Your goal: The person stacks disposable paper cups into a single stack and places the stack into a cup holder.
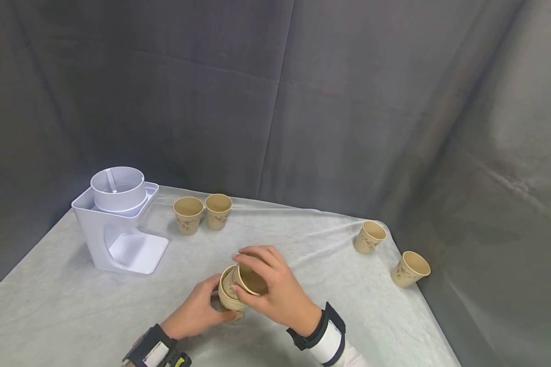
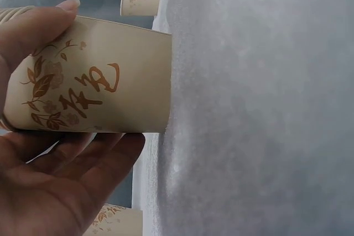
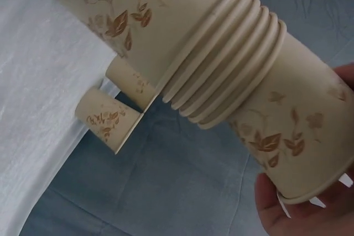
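Left hand [image 1: 198, 310] clamped round a stack of nested cups [image 1: 231, 304], over the table [image 1: 298, 229], well short of its far edge; right hand [image 1: 282, 293] gripping a tilted cup [image 1: 253, 280], base in the stack's mouth; two upright cups [image 1: 188, 216] near the far edge; white stand [image 1: 91, 239] near the far left corner.

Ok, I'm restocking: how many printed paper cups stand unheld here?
4: two paper cups right of the white stand, two by the table's right edge; hands may hide others.
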